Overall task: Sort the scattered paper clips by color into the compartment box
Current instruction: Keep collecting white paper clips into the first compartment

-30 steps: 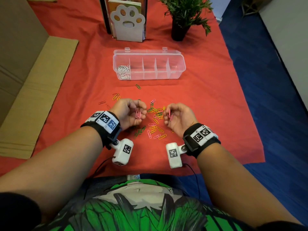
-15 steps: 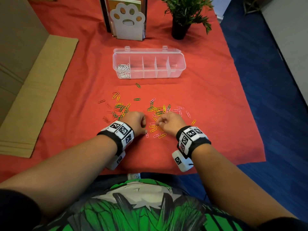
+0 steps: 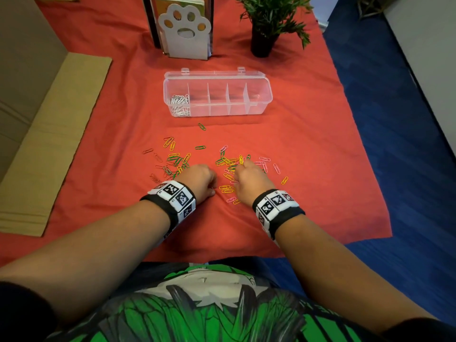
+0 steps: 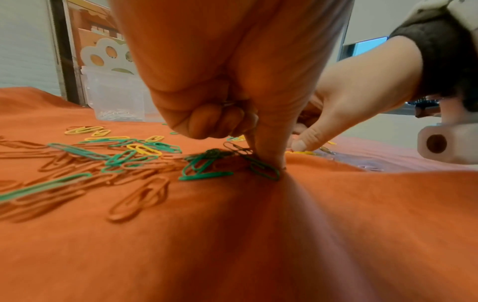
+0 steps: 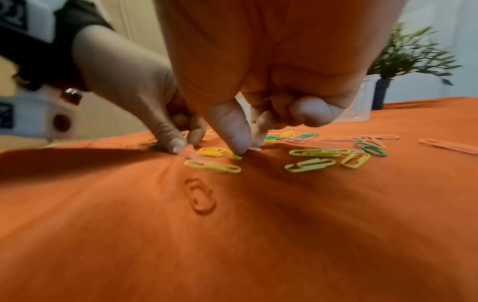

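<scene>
Green, yellow, pink and red paper clips lie scattered on the red cloth in front of me. My left hand is knuckles-up on the pile; in the left wrist view its fingers are curled round a few clips while the thumb presses down among green clips. My right hand sits close beside it, thumb and forefinger pinching a clip on the cloth next to yellow clips. The clear compartment box stands open further back, with white clips in its leftmost compartment.
A paw-shaped bookend and a potted plant stand behind the box. Flattened cardboard lies along the left. The red cloth ends at blue floor on the right.
Both hands, palm-up with pink clips in them a second ago, have turned over and dropped onto the pile. They now pinch at clips on the cloth.
</scene>
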Available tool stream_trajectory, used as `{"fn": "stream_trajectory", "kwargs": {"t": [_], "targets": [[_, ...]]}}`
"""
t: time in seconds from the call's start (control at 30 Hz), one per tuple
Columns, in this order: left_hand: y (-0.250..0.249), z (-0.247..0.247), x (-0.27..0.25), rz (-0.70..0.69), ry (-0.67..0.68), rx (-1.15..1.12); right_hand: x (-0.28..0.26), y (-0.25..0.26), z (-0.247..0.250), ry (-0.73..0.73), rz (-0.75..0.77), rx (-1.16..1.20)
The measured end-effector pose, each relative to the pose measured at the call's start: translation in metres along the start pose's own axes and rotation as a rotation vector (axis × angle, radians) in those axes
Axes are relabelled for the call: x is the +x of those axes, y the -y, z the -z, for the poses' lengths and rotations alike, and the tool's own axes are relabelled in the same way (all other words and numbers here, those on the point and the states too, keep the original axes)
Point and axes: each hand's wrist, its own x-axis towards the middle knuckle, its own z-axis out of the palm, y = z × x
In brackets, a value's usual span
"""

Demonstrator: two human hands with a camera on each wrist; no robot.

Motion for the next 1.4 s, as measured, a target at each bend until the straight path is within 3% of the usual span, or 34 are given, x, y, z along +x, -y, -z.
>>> {"fn": "stream_trajectory", "kwargs": {"t": [0.1,0.2,0.33,0.47,0.53,0.63,0.7,0.77,0.87,0.97,1.23,1.4], "targets": [[0.003,0.0,0.002,-0.007,0.02,-0.01,0.0,0.005,0.0,0.007,0.021,-0.08],[0.005,0.004,0.004,0.051,-0.03,-0.2,0.007,-0.001,0.009,0.059,-0.039,0.085],[0.005,0.013,0.013,0.267,-0.067,-0.588,0.01,-0.021,0.023,0.086,-0.283,0.818],[-0.004,0.028,0.02,0.414,-0.018,-1.268,0.007,-0.043,0.038,-0.022,-0.432,1.396],[-0.005,0.034,0.024,0.434,0.006,-1.402,0.008,-0.054,0.045,-0.066,-0.47,1.598],[-0.003,0.038,0.037,0.445,-0.027,-1.374,0.012,-0.066,0.054,-0.116,-0.602,1.813],[-0.002,0.036,0.048,0.436,-0.097,-1.201,0.02,-0.072,0.052,-0.138,-0.656,1.67],[-0.003,0.034,0.055,0.373,-0.18,-0.906,0.03,-0.076,0.047,-0.126,-0.628,1.212],[-0.007,0.034,0.061,0.279,-0.253,-0.486,0.034,-0.072,0.039,-0.065,-0.461,0.509],[-0.011,0.031,0.068,0.186,-0.299,-0.272,0.031,-0.065,0.03,-0.081,-0.344,0.186],[-0.019,0.023,0.076,0.139,-0.236,-0.12,0.03,-0.054,0.02,-0.083,-0.237,-0.015],[-0.018,0.025,0.077,0.196,-0.306,-0.26,0.037,-0.059,0.035,0.043,-0.301,0.184]]}}
